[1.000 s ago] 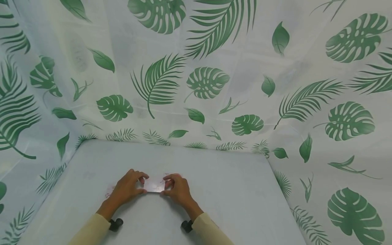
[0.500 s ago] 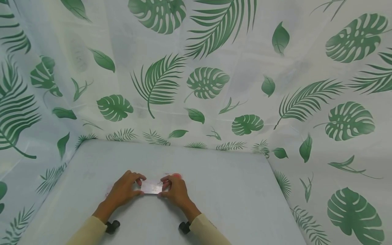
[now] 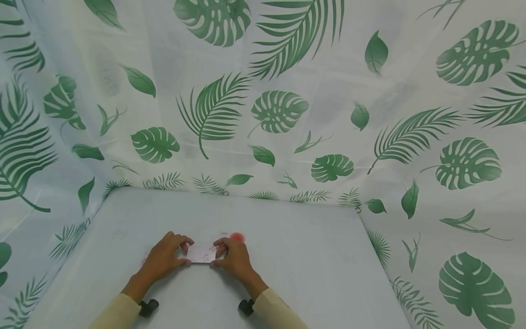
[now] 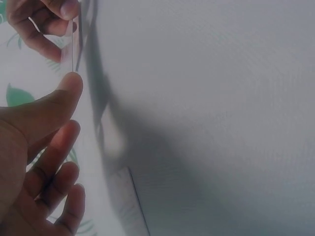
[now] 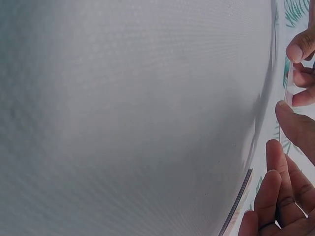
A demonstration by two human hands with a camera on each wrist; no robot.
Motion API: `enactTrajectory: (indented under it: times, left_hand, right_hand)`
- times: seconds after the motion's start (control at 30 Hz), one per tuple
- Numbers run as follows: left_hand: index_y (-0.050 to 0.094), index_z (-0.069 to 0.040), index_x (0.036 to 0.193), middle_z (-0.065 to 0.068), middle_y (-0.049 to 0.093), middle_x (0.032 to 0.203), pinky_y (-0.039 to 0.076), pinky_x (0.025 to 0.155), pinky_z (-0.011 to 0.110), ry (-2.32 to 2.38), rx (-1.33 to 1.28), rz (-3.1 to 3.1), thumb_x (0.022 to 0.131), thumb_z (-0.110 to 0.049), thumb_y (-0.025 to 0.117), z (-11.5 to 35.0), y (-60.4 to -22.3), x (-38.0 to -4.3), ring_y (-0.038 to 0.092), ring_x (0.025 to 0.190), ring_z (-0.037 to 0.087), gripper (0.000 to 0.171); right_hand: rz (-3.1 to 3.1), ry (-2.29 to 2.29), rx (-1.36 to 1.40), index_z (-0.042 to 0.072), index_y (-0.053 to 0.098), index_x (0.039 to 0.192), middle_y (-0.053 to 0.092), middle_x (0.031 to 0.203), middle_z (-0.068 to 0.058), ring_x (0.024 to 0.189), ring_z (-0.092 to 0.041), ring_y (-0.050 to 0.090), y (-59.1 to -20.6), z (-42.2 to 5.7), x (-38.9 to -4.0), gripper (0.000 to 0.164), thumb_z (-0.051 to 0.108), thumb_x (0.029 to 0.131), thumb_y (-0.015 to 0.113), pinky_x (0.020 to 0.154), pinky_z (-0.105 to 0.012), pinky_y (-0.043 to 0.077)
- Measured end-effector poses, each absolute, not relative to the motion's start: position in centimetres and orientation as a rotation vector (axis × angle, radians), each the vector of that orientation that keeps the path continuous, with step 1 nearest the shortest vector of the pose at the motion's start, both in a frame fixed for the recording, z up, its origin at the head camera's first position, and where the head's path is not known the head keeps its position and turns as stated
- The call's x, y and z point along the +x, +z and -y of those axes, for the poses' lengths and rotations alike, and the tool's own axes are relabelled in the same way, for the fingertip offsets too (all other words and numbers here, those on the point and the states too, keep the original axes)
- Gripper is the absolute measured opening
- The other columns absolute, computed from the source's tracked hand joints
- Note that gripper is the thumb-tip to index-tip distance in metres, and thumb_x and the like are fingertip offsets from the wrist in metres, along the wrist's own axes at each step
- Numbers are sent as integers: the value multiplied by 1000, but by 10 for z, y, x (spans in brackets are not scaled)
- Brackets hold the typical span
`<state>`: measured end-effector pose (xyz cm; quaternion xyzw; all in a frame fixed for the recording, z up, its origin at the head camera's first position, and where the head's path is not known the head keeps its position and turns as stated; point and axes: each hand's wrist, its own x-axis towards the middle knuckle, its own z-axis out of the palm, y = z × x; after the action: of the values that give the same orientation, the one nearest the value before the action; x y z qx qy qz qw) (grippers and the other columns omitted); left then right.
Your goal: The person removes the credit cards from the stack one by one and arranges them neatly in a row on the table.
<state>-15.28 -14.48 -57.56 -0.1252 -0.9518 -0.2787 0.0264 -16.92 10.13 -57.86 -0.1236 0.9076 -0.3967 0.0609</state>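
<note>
A thin, pale rectangular card (image 3: 201,254) with faint pinkish print is held level above the table in the head view. My left hand (image 3: 163,256) pinches its left edge between thumb and fingers. Its right edge is pinched the same way by my right hand (image 3: 235,259). Both wrist views show the card nearly edge-on, as a thin strip (image 4: 72,46) in the left one. Fingertips cover its two short ends, and the print is too small to read.
Just beyond my right hand lies a flat piece with a red circle (image 3: 237,237). Another pink-printed piece (image 3: 145,257) is partly hidden behind my left hand. The white table (image 3: 308,256) is enclosed by leaf-patterned sheets (image 3: 279,137) at the back and sides.
Both hands have drifted a little left and towards me, carrying the card. More of the red circle now shows beyond my right hand. The grip looks unchanged.
</note>
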Motion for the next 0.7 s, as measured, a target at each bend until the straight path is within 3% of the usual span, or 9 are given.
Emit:
enactTrajectory:
  times: [0.7]
  left_hand:
    - [74, -21, 119, -13, 62, 91, 45, 79, 29, -860, -353, 2982, 73, -26, 98, 152, -580, -146, 47, 89, 9, 52]
  right_hand:
    - [-2701, -1200, -398, 12, 77, 120, 75, 84, 4, 68, -3, 50, -579, -95, -161, 46, 10, 77, 95, 64, -19, 43]
